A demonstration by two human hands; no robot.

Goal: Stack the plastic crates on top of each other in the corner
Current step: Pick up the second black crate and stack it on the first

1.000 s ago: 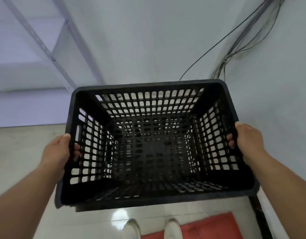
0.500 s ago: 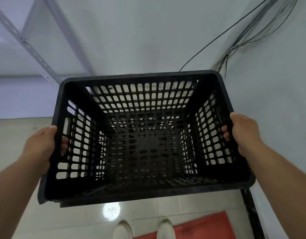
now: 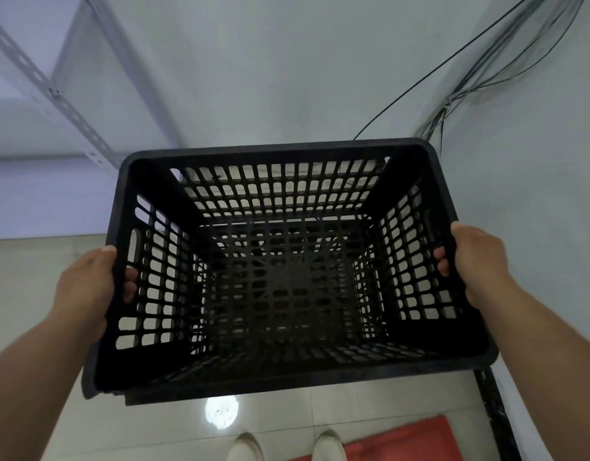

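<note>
1. The crate (image 3: pixel 287 267) fills the middle of the frame, its open top facing the camera.
2. The left hand (image 3: pixel 87 287) grips its left wall, the right hand (image 3: pixel 476 264) its right wall.
3. A shelf upright (image 3: pixel 54 94) stands upper left; cables (image 3: pixel 470 81) hang upper right.
4. Two shoes (image 3: pixel 283 445) and a mat (image 3: pixel 403 442) lie at the bottom edge.

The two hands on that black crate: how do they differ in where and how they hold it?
The left hand grips the crate on its left wall, while the right hand grips the right wall. The left hand sits lower in the picture, the right hand higher. Both have the thumb over the rim and fingers curled through the wall's openings, carrying the crate, open side up, above the tiled floor.
</note>
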